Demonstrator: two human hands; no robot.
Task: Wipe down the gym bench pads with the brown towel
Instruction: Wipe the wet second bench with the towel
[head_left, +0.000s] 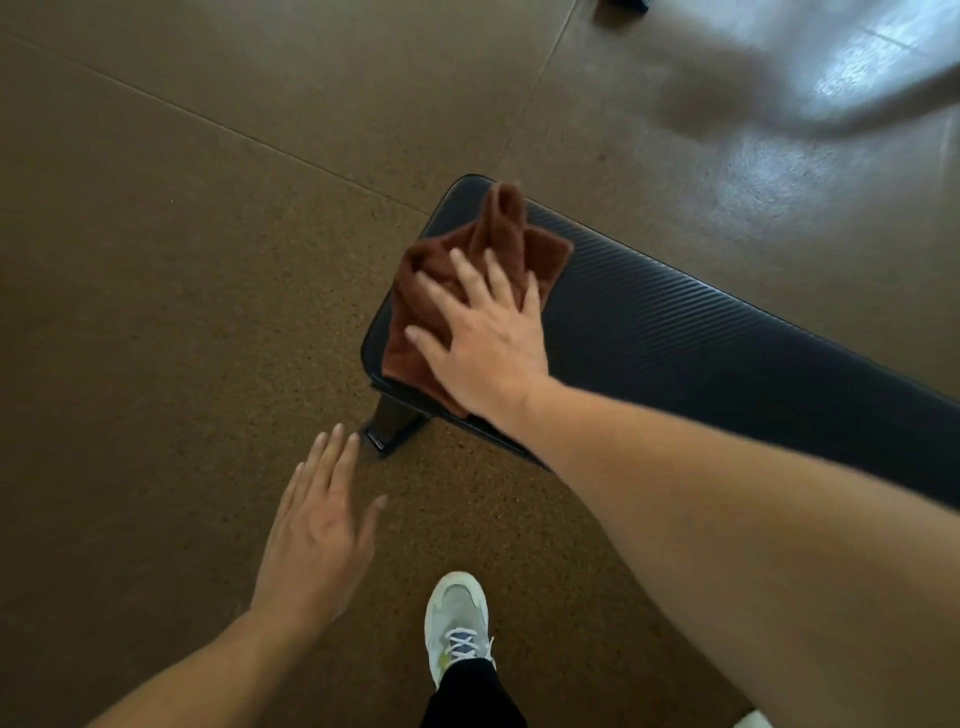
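Observation:
A black ribbed bench pad (675, 332) runs from the middle of the view toward the right edge. The crumpled brown towel (498, 234) lies on the pad's left end. My right hand (483, 338) presses flat on the towel with fingers spread, the palm over its near part. My left hand (317, 530) hovers over the floor below and left of the bench, fingers apart, holding nothing.
A black bench leg with its foot (389, 431) stands on the speckled brown floor (156, 312) just beyond my left fingertips. My foot in a white sneaker (457, 623) stands near the bottom centre. Glare lights the floor at the top right.

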